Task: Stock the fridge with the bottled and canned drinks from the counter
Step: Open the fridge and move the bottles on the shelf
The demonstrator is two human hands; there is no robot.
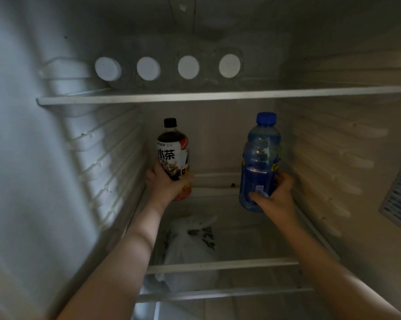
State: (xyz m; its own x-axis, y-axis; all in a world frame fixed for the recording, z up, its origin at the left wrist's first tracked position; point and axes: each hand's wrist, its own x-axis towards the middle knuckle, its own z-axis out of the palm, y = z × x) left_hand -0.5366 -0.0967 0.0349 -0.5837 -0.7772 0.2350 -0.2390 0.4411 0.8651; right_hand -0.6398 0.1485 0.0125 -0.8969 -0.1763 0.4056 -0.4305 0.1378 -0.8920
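Left hand [165, 183] and right hand [276, 197] each grip a bottle inside the fridge [45, 158].
The tea bottle [173, 148] has a black cap and a white printed label. The water bottle [259, 155] is clear blue with a blue cap. Both are roughly upright, caps up, above the dim glass shelf [241, 263].

Our tally, kind by kind
We count six bottles in all: four white-capped bottles [148, 68] lying on one shelf [218, 96], one tea bottle [173, 153] and one blue bottle [261, 153]; two hands, left hand [165, 185] and right hand [278, 197], one bottle each; one bag [190, 248]; one sticker [400, 197].
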